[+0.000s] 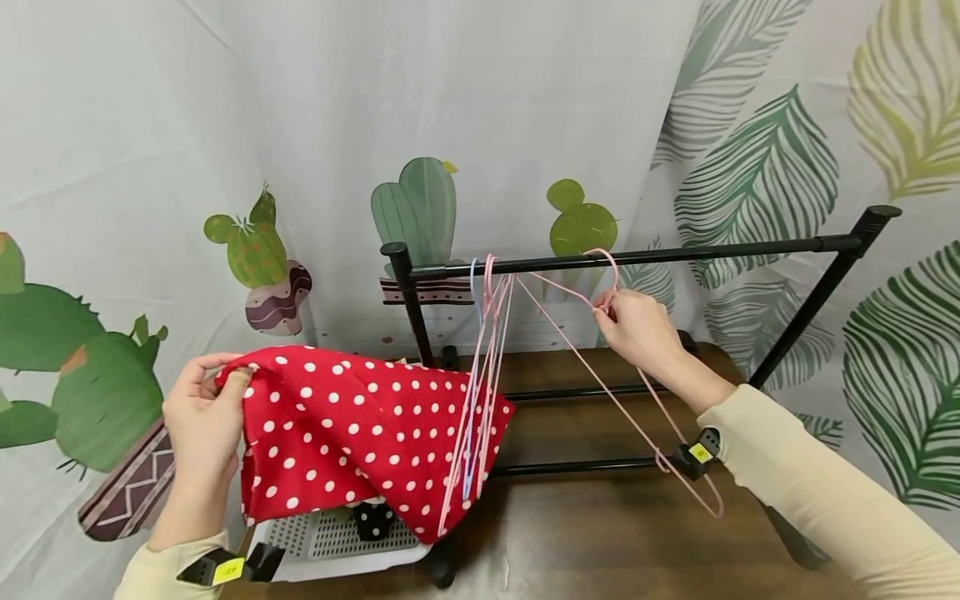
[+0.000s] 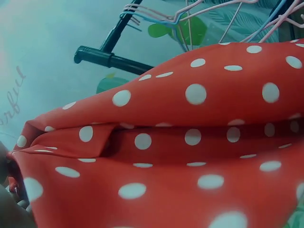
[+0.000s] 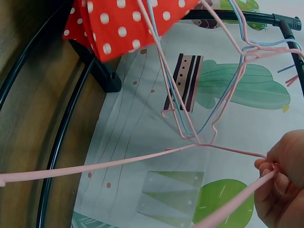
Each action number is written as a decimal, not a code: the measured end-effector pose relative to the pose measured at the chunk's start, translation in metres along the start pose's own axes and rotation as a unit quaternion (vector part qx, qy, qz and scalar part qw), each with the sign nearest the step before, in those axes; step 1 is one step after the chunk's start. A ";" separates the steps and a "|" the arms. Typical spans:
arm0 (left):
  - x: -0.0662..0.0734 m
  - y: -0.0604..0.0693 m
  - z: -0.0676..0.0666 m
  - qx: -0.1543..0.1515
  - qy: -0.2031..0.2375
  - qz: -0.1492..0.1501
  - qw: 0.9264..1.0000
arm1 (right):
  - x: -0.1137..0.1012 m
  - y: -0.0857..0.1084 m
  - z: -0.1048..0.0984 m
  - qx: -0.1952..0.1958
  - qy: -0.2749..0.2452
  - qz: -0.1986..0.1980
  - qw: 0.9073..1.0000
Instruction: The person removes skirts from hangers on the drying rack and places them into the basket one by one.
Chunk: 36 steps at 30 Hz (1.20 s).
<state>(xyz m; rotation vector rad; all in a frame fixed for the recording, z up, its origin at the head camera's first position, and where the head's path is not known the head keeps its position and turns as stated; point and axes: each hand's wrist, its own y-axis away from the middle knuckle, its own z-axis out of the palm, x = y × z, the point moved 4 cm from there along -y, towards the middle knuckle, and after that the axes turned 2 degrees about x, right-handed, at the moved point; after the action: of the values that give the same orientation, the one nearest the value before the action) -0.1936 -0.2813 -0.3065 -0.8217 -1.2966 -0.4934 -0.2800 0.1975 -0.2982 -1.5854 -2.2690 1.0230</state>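
Note:
Red cloth with white polka dots (image 1: 330, 425) spreads from my left hand (image 1: 206, 417), whose thumb and fingers pinch one corner of it. Its far end reaches behind the hanging hangers. In the left wrist view the folded cloth (image 2: 194, 95) fills most of the picture, and little of that hand shows. My right hand (image 1: 637, 329) pinches a pink wire hanger (image 1: 577, 354) just below its hook, which loops over the rack's black top bar. The right wrist view shows the fingers (image 3: 285, 171) curled at the hanger's neck. Several pink and blue hangers (image 1: 480, 400) hang bunched at the bar's left end.
A black garment rack (image 1: 667, 254) stands on a brown wooden surface (image 1: 600, 533), with lower crossbars. Under the cloth sits a white perforated basket (image 1: 322, 542) holding a black dotted item (image 1: 373, 520). Behind hangs a curtain (image 1: 315, 100) printed with cacti and leaves.

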 end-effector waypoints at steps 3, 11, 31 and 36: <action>0.003 -0.004 -0.006 0.018 0.011 -0.002 1.000 | 0.000 -0.001 0.001 -0.004 0.001 0.001 1.000; 0.011 -0.018 -0.019 0.055 0.009 0.001 0.998 | 0.000 -0.001 0.003 -0.003 0.001 0.002 1.000; 0.040 -0.046 -0.030 0.161 0.145 0.007 0.976 | -0.008 -0.004 0.012 -0.023 0.003 0.033 0.999; 0.047 -0.048 -0.028 0.173 0.153 0.010 0.973 | -0.012 -0.005 0.013 -0.031 0.005 0.039 0.999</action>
<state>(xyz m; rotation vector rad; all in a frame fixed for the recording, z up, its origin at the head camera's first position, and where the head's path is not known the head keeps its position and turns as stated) -0.2004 -0.3273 -0.2503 -0.4470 -1.0475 -0.3477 -0.2857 0.1803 -0.3024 -1.7119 -2.2691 0.9695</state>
